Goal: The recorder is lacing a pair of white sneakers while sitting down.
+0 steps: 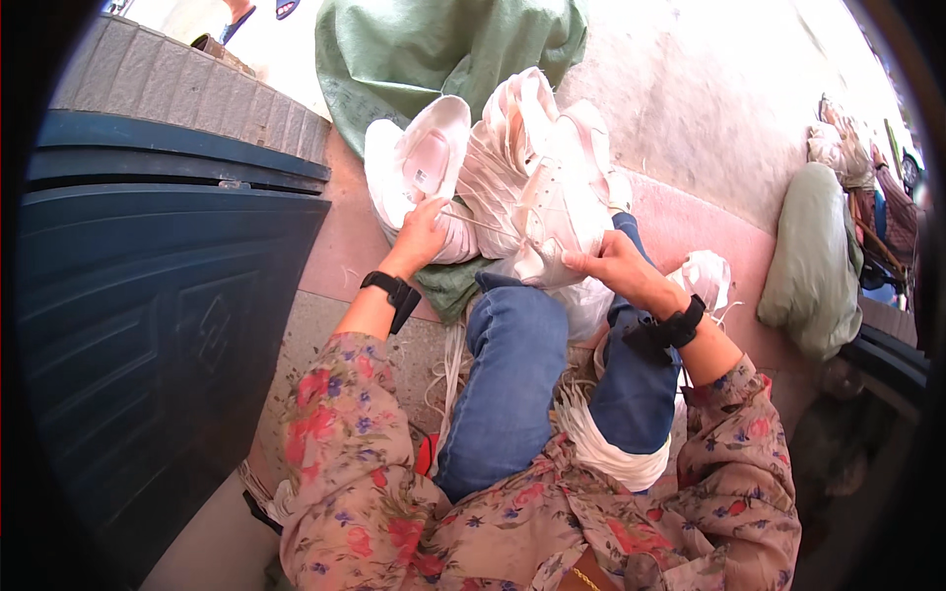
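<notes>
"White shoe upper (554, 202), the one with the eyelets: where does it sit, reading from the left?"

"First comes a nested pile of white shoe parts (382, 163), with the left hand (420, 236) just in front. Its fingers are pinched narrow on a thin, pale lace (480, 224), which runs rightward to the upper. That lies just beyond the person's knees (517, 310), against a tall stack of similar white pieces (493, 148)."

"How would the lace handle?"

"Light and limp, I'd judge, perhaps a little slippery. It's best pinched close to its end, since a hold at mid-length would let the tail flop. Whether the left fingers have the very tip, I can't tell."

"And the upper itself?"

"Light too, probably: soft and floppy through the sides, likely firmer along the eyelets. It shouldn't be fragile, though such pale material would show dirty marks. I'd take it by the edge beside the eyelets, leaving the holes clear."

"Does the right hand (623, 268) have it that way?"

"Roughly. It seems to hold the upper by its near right side, thumb in front; the other fingers are partly hidden, so I can't say how firmly they press. Farther right, well apart, stands a full green sack (813, 261)."
</notes>
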`<control>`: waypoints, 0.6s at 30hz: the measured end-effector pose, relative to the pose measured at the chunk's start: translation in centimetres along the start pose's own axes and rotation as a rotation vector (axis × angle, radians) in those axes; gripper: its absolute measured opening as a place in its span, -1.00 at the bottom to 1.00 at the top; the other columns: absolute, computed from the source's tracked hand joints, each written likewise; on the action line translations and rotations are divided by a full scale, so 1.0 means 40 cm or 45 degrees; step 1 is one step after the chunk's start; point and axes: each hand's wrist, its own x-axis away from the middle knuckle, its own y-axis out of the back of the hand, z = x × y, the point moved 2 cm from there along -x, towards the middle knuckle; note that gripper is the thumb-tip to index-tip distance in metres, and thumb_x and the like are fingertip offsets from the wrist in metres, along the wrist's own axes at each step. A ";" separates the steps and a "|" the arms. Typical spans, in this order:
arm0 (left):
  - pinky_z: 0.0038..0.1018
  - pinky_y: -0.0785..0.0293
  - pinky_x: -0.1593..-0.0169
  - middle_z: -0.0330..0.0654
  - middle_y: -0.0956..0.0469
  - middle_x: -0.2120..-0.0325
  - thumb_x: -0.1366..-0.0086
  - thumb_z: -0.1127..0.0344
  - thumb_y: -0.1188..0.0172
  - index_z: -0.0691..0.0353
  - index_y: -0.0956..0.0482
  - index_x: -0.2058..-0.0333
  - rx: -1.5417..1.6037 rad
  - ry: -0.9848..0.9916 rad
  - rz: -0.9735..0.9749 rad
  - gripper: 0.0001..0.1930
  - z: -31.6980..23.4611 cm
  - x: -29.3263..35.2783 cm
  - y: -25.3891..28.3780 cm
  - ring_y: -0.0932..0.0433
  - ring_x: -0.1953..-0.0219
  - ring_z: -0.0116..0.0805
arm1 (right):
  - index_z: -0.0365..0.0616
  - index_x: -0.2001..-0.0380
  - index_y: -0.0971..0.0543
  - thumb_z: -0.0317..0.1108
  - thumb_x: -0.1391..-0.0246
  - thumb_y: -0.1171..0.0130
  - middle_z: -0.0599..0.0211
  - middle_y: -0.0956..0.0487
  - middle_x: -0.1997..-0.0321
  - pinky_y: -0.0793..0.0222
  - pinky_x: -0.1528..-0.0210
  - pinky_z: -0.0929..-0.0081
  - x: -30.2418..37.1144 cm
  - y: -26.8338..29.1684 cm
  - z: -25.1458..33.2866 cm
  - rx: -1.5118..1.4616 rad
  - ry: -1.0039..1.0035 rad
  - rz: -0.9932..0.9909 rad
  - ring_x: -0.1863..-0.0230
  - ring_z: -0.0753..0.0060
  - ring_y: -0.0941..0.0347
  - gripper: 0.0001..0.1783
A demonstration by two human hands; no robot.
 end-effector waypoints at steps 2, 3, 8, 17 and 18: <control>-0.31 -0.30 0.12 -0.16 -0.46 0.30 -0.03 0.33 -0.10 0.21 -0.51 0.31 -0.599 -0.205 -0.021 -0.79 0.006 -0.005 -0.031 -0.35 0.19 -0.15 | -0.36 0.21 -0.46 -0.29 0.00 -0.12 0.34 -0.52 0.31 -0.30 0.23 0.61 -0.001 0.006 0.000 -0.006 0.003 0.008 0.31 0.60 -0.38 -0.65; -0.31 -0.30 0.12 -0.16 -0.46 0.30 -0.03 0.33 -0.10 0.21 -0.51 0.31 -0.597 -0.213 -0.016 -0.79 0.012 -0.010 -0.034 -0.35 0.19 -0.15 | -0.34 0.20 -0.46 -0.29 0.00 -0.12 0.35 -0.52 0.30 -0.29 0.23 0.60 -0.003 0.009 -0.001 -0.027 -0.036 0.022 0.30 0.61 -0.37 -0.65; -0.36 -0.29 0.25 -0.13 -0.47 0.50 -0.04 0.30 -0.07 0.23 -0.55 0.48 -0.477 -0.105 0.130 -0.85 0.029 -0.041 0.040 -0.38 0.35 -0.17 | -0.27 0.16 -0.46 -0.26 0.00 -0.14 0.41 -0.51 0.27 -0.27 0.19 0.59 0.003 0.052 -0.001 -0.367 0.051 -0.054 0.28 0.62 -0.37 -0.63; -0.57 -0.19 0.52 -0.20 -0.33 0.79 0.04 0.44 0.05 0.32 -0.36 0.78 0.478 -0.067 -0.194 -0.80 -0.324 0.023 0.241 -0.30 0.66 -0.51 | -0.25 0.09 -0.38 -0.39 -0.05 -0.05 0.31 -0.46 0.09 -0.26 -0.03 0.42 0.042 0.118 0.023 -0.850 0.115 -0.077 0.08 0.42 -0.38 -0.66; -0.58 -0.16 0.53 -0.22 -0.31 0.80 0.03 0.47 0.05 0.31 -0.34 0.79 0.567 -0.072 -0.198 -0.80 -0.378 0.028 0.232 -0.27 0.67 -0.52 | -0.25 0.09 -0.38 -0.39 -0.05 -0.05 0.29 -0.46 0.10 -0.27 -0.04 0.42 0.056 0.125 0.020 -0.895 0.124 -0.093 0.08 0.41 -0.39 -0.66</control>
